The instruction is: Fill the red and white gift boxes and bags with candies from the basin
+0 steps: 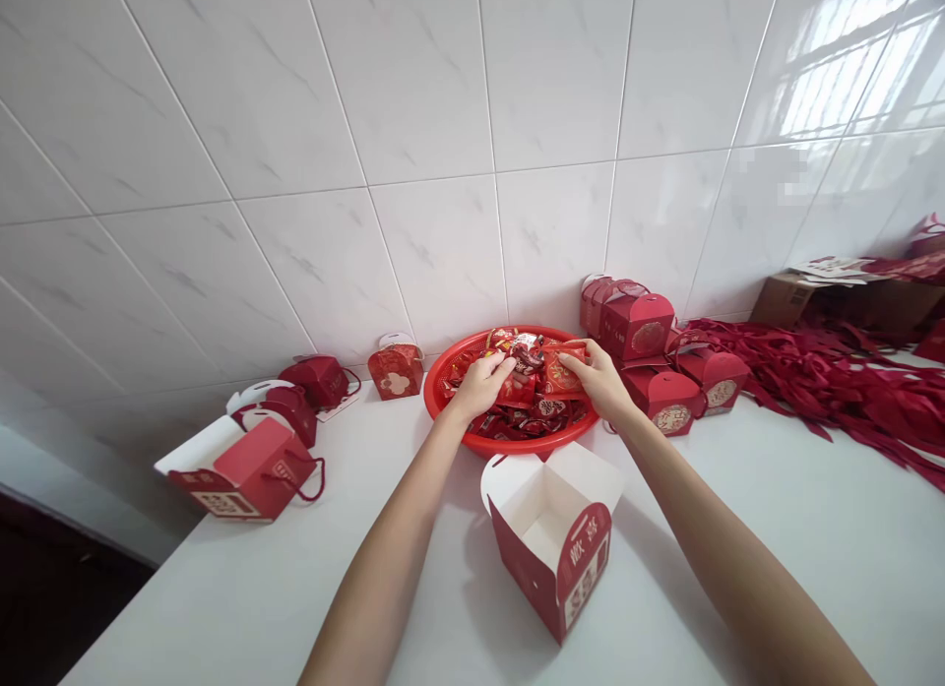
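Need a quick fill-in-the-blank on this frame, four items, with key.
1. The left hand and right hand are both at the basket, whose colour is ____.
2. The gold-printed packet is held in the ____ hand.
3. The inside of the front box is coloured ____.
4. The wall behind the basket is covered with pale, veined ____.

Missing words: red; right; white; tiles.
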Tool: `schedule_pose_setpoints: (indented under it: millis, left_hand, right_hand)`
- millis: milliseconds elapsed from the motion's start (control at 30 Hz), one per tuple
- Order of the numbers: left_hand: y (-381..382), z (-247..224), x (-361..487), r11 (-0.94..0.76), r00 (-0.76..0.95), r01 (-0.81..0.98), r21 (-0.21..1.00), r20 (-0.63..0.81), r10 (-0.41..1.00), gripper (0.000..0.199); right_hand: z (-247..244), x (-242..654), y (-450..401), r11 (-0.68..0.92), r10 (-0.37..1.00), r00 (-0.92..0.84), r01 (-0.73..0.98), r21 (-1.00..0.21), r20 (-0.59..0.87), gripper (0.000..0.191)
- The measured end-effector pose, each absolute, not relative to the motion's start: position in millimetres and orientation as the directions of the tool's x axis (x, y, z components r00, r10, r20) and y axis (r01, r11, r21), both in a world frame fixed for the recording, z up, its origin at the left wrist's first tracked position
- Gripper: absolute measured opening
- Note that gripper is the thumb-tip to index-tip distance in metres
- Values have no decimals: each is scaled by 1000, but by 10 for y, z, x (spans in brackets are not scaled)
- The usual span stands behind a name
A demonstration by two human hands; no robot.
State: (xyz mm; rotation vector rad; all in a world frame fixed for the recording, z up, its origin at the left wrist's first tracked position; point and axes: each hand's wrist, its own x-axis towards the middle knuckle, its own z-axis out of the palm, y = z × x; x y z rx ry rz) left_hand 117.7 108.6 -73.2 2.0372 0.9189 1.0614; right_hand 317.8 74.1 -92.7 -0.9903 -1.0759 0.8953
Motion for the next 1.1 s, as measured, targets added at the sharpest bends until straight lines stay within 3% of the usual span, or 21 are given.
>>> schedule_pose_setpoints:
  millis: [167,267,333,433,633,767,967,1100]
  left_hand:
    - [1104,-741,1186,-527,367,311,791,411,834,32]
    - [1091,-740,1189,-516,422,228,825,394,816,31]
    - [1077,-735,1194,-487,461,179,855,364,809,31]
    - [1065,-725,1201,-474,465,178,862,351,813,33]
    - [1049,-717,1204,-492,511,173,853,349,786,36]
    - [1029,-709,1214,-502,540,177,846,343,769,40]
    - [1002,-668,1228,-473,433,144,869,374,820,40]
    - [1022,-656,1202,-504,281,231,832,438,854,35]
  right_hand:
    - [-948,3177,751,323,906,318,-97,-941,278,37]
    - [-935,3188,752,398,877,303,-23,-917,373,43]
    - [-909,3190,745,445,867,230,45,-895,442,36]
    - [-857,3179,713,425,897,93,91,-901,433,18]
    - [-758,3144,588,417,909,-74,132,-899,411,30]
    - [-728,3127,555,418,907,-134,150,-896,400,29]
    - [-748,3141,556,359,933,-18,16,-933,359,28]
    - [-764,3155,577,338,940,78,-57,-939,333,28]
